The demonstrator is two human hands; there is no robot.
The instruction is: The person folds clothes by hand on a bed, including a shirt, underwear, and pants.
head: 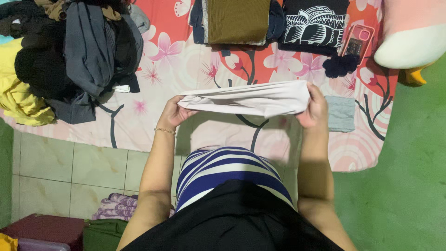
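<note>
I hold a white cloth (251, 98) stretched sideways in the air above a floral bed sheet (186, 65). My left hand (173, 111) grips its left end, and a thin bracelet sits on that wrist. My right hand (315, 108) grips the right end, fingers curled over the fabric. The cloth hangs folded lengthwise between both hands, just above the bed's near edge.
A heap of dark and yellow clothes (65, 56) lies at the left. Folded garments sit at the back: an olive one (238, 21) and a black printed one (316, 23). A phone (357, 41), a dark scrunchie (341, 65), a small grey folded cloth (340, 113) and a plush toy (411, 42) are at the right.
</note>
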